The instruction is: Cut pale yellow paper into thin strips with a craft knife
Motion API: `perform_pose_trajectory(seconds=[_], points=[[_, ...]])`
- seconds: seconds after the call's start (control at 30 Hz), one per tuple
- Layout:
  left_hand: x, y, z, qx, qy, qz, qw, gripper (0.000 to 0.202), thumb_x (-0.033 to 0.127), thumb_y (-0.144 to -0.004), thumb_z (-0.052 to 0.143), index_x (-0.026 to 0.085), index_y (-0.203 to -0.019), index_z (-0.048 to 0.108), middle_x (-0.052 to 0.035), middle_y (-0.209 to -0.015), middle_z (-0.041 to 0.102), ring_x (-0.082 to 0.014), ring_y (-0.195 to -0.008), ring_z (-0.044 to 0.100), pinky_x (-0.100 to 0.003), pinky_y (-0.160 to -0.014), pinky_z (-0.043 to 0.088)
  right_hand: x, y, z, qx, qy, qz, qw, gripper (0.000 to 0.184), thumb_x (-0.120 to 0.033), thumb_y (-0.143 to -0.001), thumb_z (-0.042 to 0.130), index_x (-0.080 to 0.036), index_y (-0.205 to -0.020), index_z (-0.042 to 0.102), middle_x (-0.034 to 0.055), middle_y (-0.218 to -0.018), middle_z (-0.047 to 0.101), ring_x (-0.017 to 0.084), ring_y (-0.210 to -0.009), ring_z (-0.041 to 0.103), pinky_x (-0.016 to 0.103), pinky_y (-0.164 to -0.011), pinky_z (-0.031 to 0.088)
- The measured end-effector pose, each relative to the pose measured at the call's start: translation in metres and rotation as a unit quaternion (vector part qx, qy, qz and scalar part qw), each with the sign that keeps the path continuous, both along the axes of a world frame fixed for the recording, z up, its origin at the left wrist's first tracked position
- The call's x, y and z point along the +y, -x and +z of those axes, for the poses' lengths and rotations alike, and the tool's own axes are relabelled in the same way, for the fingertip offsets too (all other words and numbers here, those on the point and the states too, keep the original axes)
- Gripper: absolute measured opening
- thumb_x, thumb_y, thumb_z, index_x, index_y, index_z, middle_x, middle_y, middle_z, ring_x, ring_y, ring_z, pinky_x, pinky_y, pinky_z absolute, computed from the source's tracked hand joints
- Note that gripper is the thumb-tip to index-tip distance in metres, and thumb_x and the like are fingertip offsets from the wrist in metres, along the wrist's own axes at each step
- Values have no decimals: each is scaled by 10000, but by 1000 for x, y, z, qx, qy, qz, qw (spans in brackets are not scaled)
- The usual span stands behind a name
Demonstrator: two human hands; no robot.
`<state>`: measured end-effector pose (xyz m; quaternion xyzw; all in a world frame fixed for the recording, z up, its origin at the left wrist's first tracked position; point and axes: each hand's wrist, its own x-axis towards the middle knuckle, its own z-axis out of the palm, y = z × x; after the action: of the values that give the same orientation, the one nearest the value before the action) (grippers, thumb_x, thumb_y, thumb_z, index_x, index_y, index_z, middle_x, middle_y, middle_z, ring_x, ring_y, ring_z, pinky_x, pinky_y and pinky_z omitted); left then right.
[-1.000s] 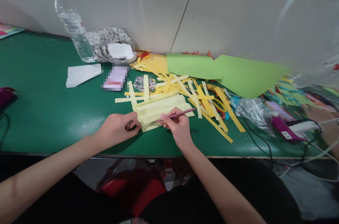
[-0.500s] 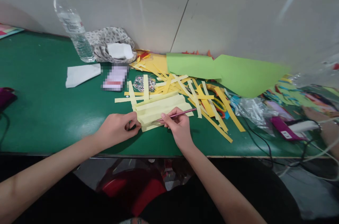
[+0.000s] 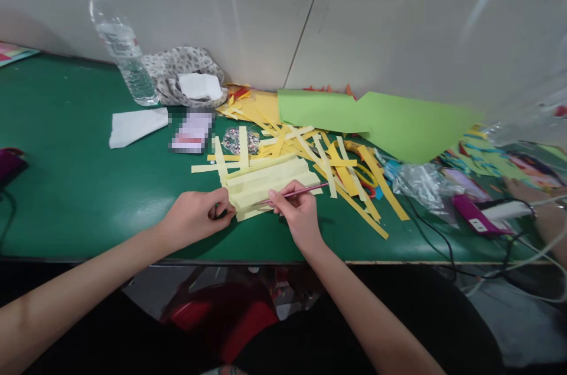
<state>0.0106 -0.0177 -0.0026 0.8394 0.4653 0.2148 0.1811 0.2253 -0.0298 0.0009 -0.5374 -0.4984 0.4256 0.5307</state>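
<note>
A pale yellow pleated sheet of paper [image 3: 268, 181] lies on the green table in front of me. At its lower left corner my left hand [image 3: 201, 215] is closed in a pinch, thumb and forefinger meeting at the paper's edge; what lies between the fingertips is too small to make out. My right hand [image 3: 299, 209] grips a thin pinkish pointed stick [image 3: 305, 190], held slantwise like a pen. The stick's fine tip points left, over the lowest fold of the sheet. Yellow paper strips [image 3: 349, 177] lie around the sheet, several of them crossing each other.
Behind are a water bottle [image 3: 126, 50], a spotted cloth bag [image 3: 186, 68], a phone [image 3: 192, 131], a white tissue [image 3: 137, 126] and green paper sheets [image 3: 398, 121]. Yellow-handled scissors [image 3: 367, 174], a clear plastic bag [image 3: 425, 186] and a purple glue gun [image 3: 476, 215] with cables lie rightward. Another person's arm [image 3: 549, 227] shows at far right.
</note>
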Motion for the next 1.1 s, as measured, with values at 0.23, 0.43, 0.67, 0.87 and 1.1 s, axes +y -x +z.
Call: perform_pose_trajectory(seconds=[0.23,0.43,0.67,0.87,1.1], points=[[0,0,0,5,10,1,1000,245,277,-760,508,200,-619,322,66,-528,534,-83,-471,497,-179,-483,278,-1,1,1,-6,-2,3,1000,270,-331,-721,708,-217,-612,489,-49,-475,534,120,-456,505,241,-474,371],[-1,0,1,9,7,-3,1000,188,260,-760,513,199,-636,386,65,-546,560,-80,-467,501,-177,-483,285,1,-5,-1,-18,-11,-21,1000,280,-326,-726,711,-213,-609,483,-50,-466,530,108,-445,479,237,-470,363],[-2,0,3,22,-8,-1,1000,79,249,-760,520,203,-707,483,77,-512,523,-79,-442,478,-174,-485,299,9,-21,5,13,23,33,999,318,-377,-682,766,-198,-604,514,-49,-437,545,101,-428,490,220,-450,367],[9,10,4,49,-34,30,998,63,262,-764,531,204,-743,518,77,-517,540,-85,-453,505,-183,-477,299,9,-22,11,4,34,86,996,312,-399,-680,775,-197,-623,545,-32,-479,594,110,-446,528,231,-463,421],[15,31,27,46,-198,-2,979,124,277,-832,548,207,-754,616,34,-623,637,-101,-527,558,-228,-521,357,11,-21,7,16,28,63,997,336,-418,-661,783,-206,-606,529,-35,-459,585,110,-423,531,227,-426,431]])
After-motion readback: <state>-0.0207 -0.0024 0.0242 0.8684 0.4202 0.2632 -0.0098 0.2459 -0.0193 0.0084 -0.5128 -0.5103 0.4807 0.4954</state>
